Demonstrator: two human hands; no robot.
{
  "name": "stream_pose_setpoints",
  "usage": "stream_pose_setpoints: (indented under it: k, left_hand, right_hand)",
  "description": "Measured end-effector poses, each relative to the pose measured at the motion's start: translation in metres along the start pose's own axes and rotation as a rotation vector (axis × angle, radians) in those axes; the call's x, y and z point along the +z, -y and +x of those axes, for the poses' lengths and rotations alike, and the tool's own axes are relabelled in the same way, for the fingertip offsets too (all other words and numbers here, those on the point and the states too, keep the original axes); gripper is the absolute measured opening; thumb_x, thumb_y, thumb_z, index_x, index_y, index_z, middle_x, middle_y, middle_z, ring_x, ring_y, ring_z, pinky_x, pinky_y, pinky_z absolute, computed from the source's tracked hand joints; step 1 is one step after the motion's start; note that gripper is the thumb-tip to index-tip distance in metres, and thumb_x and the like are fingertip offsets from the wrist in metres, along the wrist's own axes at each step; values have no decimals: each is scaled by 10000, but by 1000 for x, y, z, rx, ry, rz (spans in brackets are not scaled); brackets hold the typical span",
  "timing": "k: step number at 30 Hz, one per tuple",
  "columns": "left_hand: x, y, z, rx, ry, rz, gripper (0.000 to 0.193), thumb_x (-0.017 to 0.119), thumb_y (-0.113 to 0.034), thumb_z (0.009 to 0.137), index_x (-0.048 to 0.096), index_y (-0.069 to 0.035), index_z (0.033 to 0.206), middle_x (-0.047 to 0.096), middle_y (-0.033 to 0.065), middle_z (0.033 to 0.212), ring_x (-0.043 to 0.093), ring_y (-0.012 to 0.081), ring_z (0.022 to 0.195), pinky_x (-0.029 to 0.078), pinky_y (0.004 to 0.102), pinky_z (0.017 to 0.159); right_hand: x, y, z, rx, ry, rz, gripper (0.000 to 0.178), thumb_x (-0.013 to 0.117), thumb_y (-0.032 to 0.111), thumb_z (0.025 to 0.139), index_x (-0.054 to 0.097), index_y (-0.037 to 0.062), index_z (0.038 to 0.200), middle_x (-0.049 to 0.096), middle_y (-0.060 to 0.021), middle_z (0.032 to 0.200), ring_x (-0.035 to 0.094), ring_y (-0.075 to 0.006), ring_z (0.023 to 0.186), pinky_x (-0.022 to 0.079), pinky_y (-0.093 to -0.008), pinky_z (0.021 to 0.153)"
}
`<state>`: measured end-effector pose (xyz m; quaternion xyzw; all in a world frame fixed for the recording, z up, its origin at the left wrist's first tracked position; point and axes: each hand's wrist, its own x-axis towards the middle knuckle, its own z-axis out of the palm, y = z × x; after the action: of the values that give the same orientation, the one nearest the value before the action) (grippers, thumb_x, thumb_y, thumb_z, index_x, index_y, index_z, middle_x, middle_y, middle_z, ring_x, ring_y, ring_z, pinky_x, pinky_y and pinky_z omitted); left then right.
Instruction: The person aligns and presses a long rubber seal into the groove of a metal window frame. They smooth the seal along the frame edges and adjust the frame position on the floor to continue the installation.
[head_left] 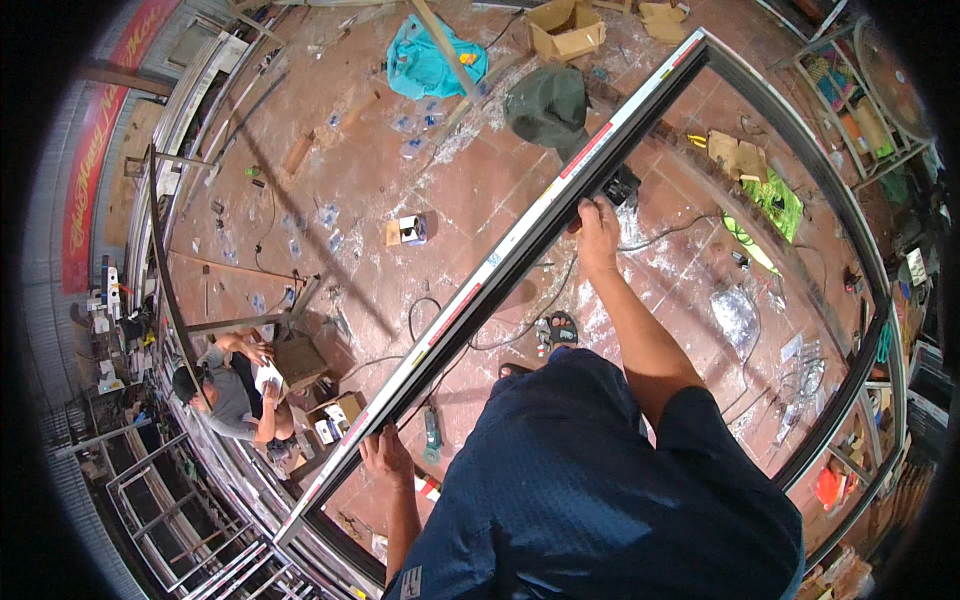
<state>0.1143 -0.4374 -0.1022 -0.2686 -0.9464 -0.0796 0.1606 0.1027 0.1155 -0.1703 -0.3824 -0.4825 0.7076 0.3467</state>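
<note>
A large rectangular metal window or door frame (520, 245), dark with a pale taped outer face, stands across my view from lower left to upper right. Its far side bends round at the right toward my body. My right hand (598, 238) grips the long bar above its middle, fingers curled over the inner edge. Lower down the same bar, my left hand (388, 458) holds it near the lower-left corner, its fingertips partly hidden by the bar. A small black part or tool (622, 185) shows beside my right hand; I cannot tell whether it touches the frame.
A person (235, 390) sits at the left, handling a white item beside cardboard boxes (335, 415). Cables cross the tiled floor (370, 270). A green power tool (432, 430) lies by my feet. Metal profiles (170, 490) line the left. A turquoise bag (430, 60) lies far off.
</note>
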Motion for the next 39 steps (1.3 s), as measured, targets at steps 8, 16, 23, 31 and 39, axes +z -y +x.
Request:
stream_pose_setpoints:
  k: [8, 16, 23, 31, 39]
  left_hand:
    - [-1, 1, -5, -49, 25, 16, 85, 814, -34, 924, 789, -75, 994, 754, 148, 1037, 709, 406, 983, 540, 530, 856]
    - [-2, 3, -6, -71, 43, 1, 50, 812, -44, 931, 778, -78, 946, 753, 146, 1030, 715, 395, 971, 542, 516, 867]
    - [3, 1, 2, 3, -27, -3, 105, 820, -22, 903, 773, -89, 968, 763, 139, 1039, 720, 386, 998, 531, 526, 873]
    - [5, 6, -7, -31, 6, -6, 65, 795, -41, 972, 785, -78, 1025, 772, 122, 1019, 718, 364, 969, 519, 506, 836]
    - [1, -6, 6, -5, -38, -16, 136, 799, 13, 887, 774, -84, 978, 730, 148, 982, 683, 426, 952, 529, 552, 828]
  right_hand:
    - [-4, 14, 40, -122, -105, -103, 383, 587, 300, 1053, 707, -63, 1028, 664, -72, 825, 577, -183, 743, 473, -377, 714]
    - [-18, 11, 105, -259, -359, -319, 489, 566, 346, 1046, 713, -116, 989, 733, -285, 909, 671, -399, 859, 496, -499, 861]
    - [-50, 17, 150, -340, -377, -616, 478, 601, 369, 1065, 723, -48, 1264, 722, -315, 1259, 674, -503, 1127, 504, -548, 985]
    - [-30, 46, 45, -656, -166, -1398, 588, 592, 299, 1085, 569, -5, 1588, 461, -142, 1730, 387, -389, 1608, 241, -668, 1291]
    - [-65, 85, 164, -457, -257, -1636, 610, 482, 335, 1126, 510, 39, 1659, 386, -100, 1799, 369, -363, 1639, 234, -665, 1319]
